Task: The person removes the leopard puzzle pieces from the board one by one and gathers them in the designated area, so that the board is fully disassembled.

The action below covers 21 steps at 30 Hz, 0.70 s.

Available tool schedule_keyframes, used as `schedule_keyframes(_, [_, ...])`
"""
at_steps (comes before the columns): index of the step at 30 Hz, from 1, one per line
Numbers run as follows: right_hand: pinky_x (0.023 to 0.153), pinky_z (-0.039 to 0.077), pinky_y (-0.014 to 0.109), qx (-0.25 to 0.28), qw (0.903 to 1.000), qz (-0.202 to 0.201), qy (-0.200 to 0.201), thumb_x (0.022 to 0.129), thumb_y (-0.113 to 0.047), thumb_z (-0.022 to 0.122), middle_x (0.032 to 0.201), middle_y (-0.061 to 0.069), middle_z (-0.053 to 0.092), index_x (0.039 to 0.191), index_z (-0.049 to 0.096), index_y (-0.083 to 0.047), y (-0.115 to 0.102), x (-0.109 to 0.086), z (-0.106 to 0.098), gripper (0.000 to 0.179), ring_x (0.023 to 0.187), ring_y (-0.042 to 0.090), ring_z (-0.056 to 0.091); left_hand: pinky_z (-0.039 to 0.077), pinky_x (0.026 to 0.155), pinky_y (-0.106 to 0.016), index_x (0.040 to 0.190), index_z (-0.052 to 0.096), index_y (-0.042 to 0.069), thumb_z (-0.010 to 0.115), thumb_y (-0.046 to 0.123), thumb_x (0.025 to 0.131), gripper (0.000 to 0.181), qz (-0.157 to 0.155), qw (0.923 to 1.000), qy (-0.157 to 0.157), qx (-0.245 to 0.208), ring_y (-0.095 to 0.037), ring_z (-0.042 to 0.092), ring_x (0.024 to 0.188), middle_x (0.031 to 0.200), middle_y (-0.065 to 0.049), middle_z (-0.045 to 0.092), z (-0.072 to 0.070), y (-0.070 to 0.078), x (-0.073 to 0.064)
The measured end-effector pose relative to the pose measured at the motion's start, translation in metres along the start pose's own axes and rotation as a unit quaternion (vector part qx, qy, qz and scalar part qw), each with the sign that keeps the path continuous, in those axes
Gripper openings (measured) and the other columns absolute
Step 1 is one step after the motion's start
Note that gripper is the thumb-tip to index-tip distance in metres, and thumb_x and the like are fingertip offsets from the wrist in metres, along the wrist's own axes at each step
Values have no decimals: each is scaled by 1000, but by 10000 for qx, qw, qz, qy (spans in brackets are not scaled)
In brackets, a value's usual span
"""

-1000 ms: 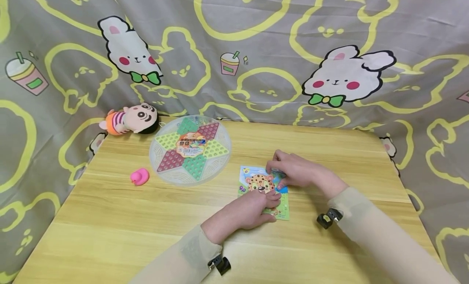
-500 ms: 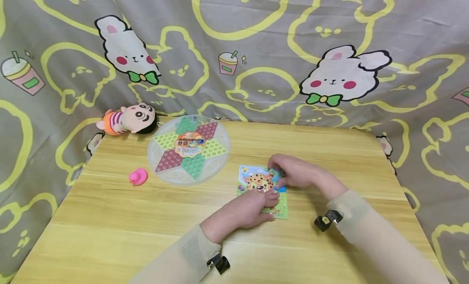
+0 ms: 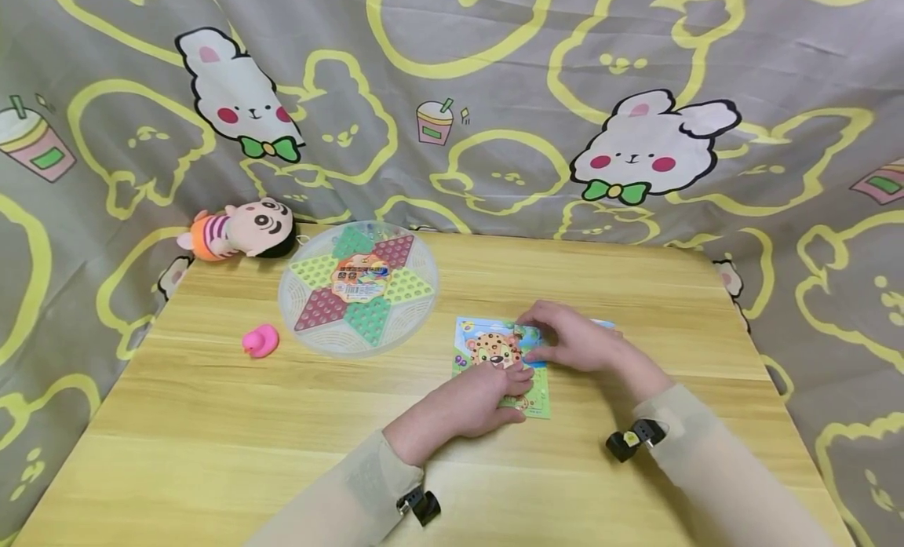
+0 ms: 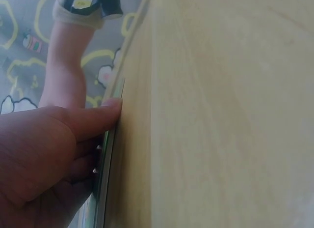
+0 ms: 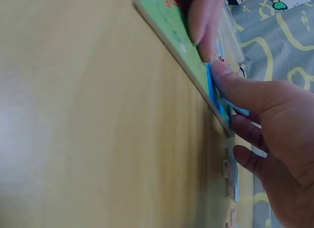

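Note:
A square leopard picture puzzle board lies flat on the table in the head view, its middle covered by hands. My left hand rests across its lower part, fingers extended, thumb along the near edge. In the left wrist view, the thumb of my left hand touches the board's edge. At the upper right corner my right hand bends its thumb and index finger around a puzzle piece. The right wrist view shows my right hand with its thumb pressed at the blue corner.
Left of the board lies a round Chinese checkers board in clear wrapping. A pink rubber duck and a plush doll are farther left. Behind my right hand shows a flat blue-edged thing. A patterned curtain borders the table.
The view has shifted slightly, moving everything left. My right hand has turned a little and its thumb and index finger stay at the corner; a blue edge now shows behind it. The left hand stays put.

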State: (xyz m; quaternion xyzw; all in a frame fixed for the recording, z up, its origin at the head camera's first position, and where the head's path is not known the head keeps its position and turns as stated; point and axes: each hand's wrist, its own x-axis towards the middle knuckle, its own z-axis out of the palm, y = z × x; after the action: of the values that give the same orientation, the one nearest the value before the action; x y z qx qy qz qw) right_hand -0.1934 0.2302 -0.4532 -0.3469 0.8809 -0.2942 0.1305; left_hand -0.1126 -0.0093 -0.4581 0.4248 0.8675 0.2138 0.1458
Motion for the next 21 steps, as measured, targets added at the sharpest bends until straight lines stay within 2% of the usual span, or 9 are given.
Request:
schedule_keyframes(4, [90,52,39,-176,9996,-186,107,93,-22,85,121,-2,63,137,69,-8,0,-3,1,49,102,17,58,32,123,-31,150,60,11,72,33,103,54,-30,10000,-20,-45,-16,41,149,159,-1,48,0,0,0])
schedule_keyframes(8, [83,52,36,-214,9995,-203,58,94,-19,84,119,-2,61,140,68,-7,-3,-6,-1,50,96,19,57,32,122,-31,150,60,11,72,34,103,54,-32,10000,-31,-48,-15,41,149,159,-1,49,0,0,-1])
schedule_keyframes(16, [80,56,34,-333,9994,-84,-87,94,-14,82,115,-2,64,139,68,-2,-8,-8,-6,48,92,17,61,32,123,-31,150,60,11,71,34,103,54,-91,9999,-66,-72,-15,41,149,159,0,48,0,1,0])
schedule_keyframes(21, [76,54,31,-425,9991,-71,-63,91,-12,83,109,-2,63,136,70,-1,-12,-8,-8,48,88,17,59,31,123,-30,150,59,11,71,34,103,54,-102,9999,-73,-13,-14,41,149,159,0,48,1,0,1])
